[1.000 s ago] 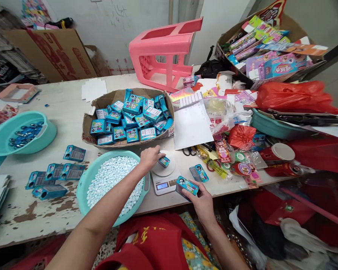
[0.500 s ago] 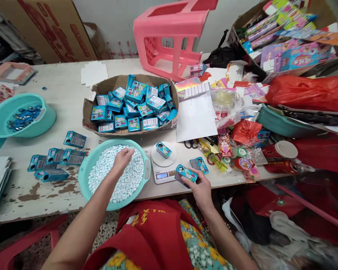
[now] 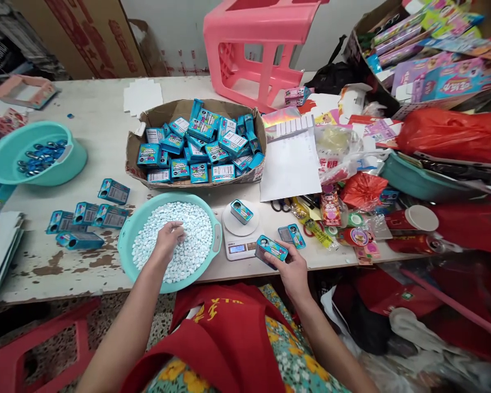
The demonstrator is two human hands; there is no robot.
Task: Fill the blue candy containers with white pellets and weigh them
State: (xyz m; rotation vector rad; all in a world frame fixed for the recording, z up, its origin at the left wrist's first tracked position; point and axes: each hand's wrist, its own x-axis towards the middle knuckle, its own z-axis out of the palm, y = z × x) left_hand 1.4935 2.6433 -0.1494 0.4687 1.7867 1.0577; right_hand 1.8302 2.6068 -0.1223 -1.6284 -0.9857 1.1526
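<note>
My left hand (image 3: 171, 240) is over the turquoise basin (image 3: 125, 246), its curled fingertips touching the small white candies (image 3: 194, 229) that fill it. What lies between those fingers is hidden. In my right hand (image 3: 290, 265) is a blue candy box (image 3: 272, 248) with a round hole in its top, tilted above the table's front edge. Between the hands stands a white digital scale (image 3: 241, 240), its display lit. Another blue candy box (image 3: 241, 211) rests on the scale's round plate. Close behind my right hand lies one more blue candy box (image 3: 292, 236).
Behind the basin, a cardboard box (image 3: 196, 180) holds many blue boxes. Several blue boxes (image 3: 111, 216) lie at left, near a turquoise basin (image 3: 71, 166) of shiny blue pieces. A pink stool (image 3: 265, 35), paper (image 3: 290, 164), scissors (image 3: 281, 205) and packaging clutter the back and right.
My left hand has moved down and left, from above the candies to touching them, its fingers less tightly pinched. My right hand still holds the candy box. The whole view has shifted slightly.
</note>
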